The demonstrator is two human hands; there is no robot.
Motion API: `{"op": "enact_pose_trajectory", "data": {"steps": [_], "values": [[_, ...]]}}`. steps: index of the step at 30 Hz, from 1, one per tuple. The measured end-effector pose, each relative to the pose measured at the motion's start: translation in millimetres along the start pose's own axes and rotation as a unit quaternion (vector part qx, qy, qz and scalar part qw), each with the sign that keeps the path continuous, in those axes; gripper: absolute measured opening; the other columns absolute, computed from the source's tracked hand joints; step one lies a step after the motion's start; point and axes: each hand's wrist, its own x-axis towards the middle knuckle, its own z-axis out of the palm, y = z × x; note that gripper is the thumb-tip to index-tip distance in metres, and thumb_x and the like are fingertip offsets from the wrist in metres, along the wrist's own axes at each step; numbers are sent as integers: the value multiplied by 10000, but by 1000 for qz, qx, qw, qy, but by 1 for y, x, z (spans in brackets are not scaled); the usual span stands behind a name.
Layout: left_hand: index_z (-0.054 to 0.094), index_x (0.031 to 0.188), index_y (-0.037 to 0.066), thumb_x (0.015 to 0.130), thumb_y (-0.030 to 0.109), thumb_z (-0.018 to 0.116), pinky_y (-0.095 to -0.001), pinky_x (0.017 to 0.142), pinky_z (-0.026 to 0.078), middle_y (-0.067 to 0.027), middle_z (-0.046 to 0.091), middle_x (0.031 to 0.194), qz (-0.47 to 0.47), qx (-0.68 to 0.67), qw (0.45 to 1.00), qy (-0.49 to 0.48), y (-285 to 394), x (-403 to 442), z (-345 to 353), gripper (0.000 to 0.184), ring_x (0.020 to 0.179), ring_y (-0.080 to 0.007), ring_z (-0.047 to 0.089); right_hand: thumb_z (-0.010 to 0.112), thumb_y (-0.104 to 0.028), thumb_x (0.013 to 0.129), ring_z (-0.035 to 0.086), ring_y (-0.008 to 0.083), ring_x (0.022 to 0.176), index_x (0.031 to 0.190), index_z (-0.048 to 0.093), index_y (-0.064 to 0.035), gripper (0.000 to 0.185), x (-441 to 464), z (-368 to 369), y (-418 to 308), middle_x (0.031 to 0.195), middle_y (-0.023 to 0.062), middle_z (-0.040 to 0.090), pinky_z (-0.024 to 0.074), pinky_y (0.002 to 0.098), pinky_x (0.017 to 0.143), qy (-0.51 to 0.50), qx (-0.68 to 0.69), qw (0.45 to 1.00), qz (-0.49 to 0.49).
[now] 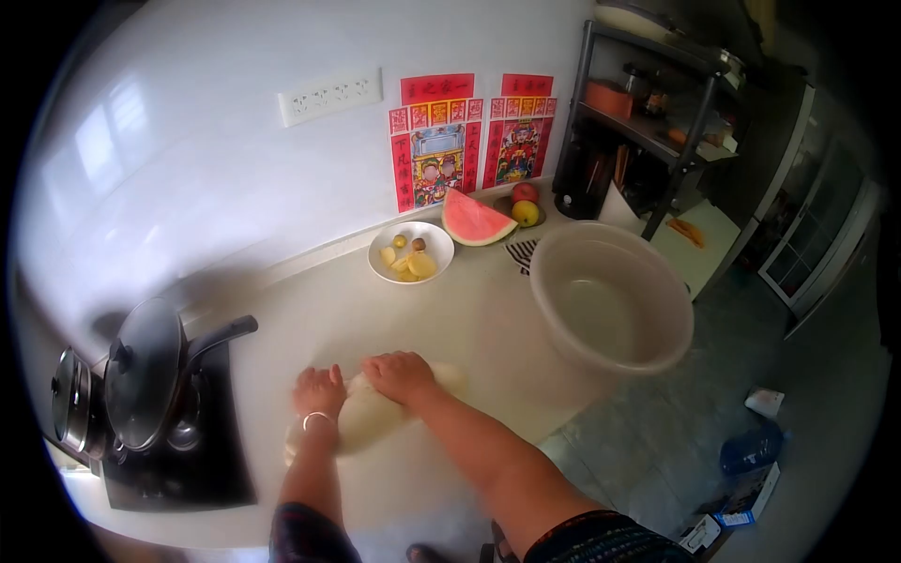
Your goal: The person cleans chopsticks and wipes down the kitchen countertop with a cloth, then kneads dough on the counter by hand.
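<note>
A long pale mass of dough lies on the light countertop, its outline somewhat blurred. My left hand, with a bracelet at the wrist, rests at the dough's left part, fingers apart and pointing away from me. On the dough's upper side, my right hand presses down with its fingers curled over the surface. The two hands are close together, with a small gap between them. Part of the dough is hidden under the hands and forearms.
Left, a lidded pan and a pot stand on a black stove. Behind are a white bowl of food pieces, a watermelon wedge and fruit. A large basin stands right, near a shelf rack.
</note>
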Motion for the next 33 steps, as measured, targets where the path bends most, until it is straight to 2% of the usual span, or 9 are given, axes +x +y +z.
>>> {"op": "enact_pose_trajectory", "data": {"steps": [3, 5, 7, 13, 17, 20, 24, 29, 33], "values": [[657, 885, 55, 933, 440, 401, -435, 845, 447, -139, 640, 916, 17, -16, 990, -136, 12, -46, -50, 466, 971, -290, 592, 471, -333, 860, 646, 293, 864, 891, 665, -135, 279, -40, -26, -8, 924, 101, 681, 502, 466, 754, -17, -25, 998, -60], [616, 831, 53, 912, 404, 445, -463, 775, 443, -152, 627, 862, 122, -70, 990, -9, -3, -83, -59, 398, 856, -345, 583, 483, -327, 864, 650, 277, 885, 878, 667, -132, 268, -61, -43, -30, 913, 102, 681, 506, 475, 738, -13, 71, 997, 29], [601, 819, 60, 888, 371, 496, -473, 741, 420, -141, 610, 788, 174, -118, 975, 65, -7, -115, -83, 335, 771, -341, 561, 522, -318, 857, 647, 280, 881, 868, 664, -132, 234, -80, -65, -75, 885, 77, 672, 500, 464, 763, 15, -64, 988, 140], [606, 800, 53, 798, 163, 614, -435, 730, 454, -130, 615, 815, 217, -387, 895, 48, -60, -141, -112, 110, 778, -318, 589, 584, -278, 818, 548, 213, 1038, 890, 646, -162, 150, -141, -2, -126, 966, 20, 628, 357, 466, 961, 234, -37, 970, -57], [654, 956, 19, 813, 81, 584, -366, 769, 494, -155, 660, 895, 102, -414, 896, 126, -110, -109, -82, 171, 831, -288, 625, 548, -227, 835, 536, 218, 1047, 911, 620, -162, 123, -143, -4, -118, 1017, 6, 602, 346, 463, 948, 273, -61, 952, -123], [645, 1022, -12, 892, 207, 562, -260, 736, 459, -51, 644, 878, -65, -556, 812, -166, -130, -99, -59, 269, 816, -134, 578, 550, -242, 818, 526, 197, 1040, 895, 619, -165, 129, -118, 5, -111, 1033, 1, 595, 345, 446, 954, 271, -86, 951, -124], [661, 970, -16, 900, 208, 542, -237, 652, 430, -34, 626, 820, -156, -661, 716, -161, -141, -104, -38, 263, 740, -114, 556, 549, -224, 802, 537, 196, 989, 864, 612, -154, 113, -85, 2, -106, 957, 2, 604, 361, 415, 917, 199, -71, 973, -91], [632, 854, 6, 887, 196, 547, -341, 604, 438, -81, 599, 731, -107, -613, 758, -197, -164, -105, -9, 211, 651, -200, 541, 536, -165, 774, 568, 206, 920, 848, 623, -135, 118, -52, 5, -97, 872, 18, 619, 377, 373, 870, 184, -39, 978, -90], [527, 692, 37, 743, 136, 624, -373, 590, 417, -115, 537, 678, -182, -771, 599, -117, -144, -100, 24, 148, 635, -300, 510, 534, -156, 756, 578, 224, 825, 778, 616, -133, 88, -30, 10, -88, 801, 28, 618, 388, 378, 795, 184, -4, 980, -82]]}}
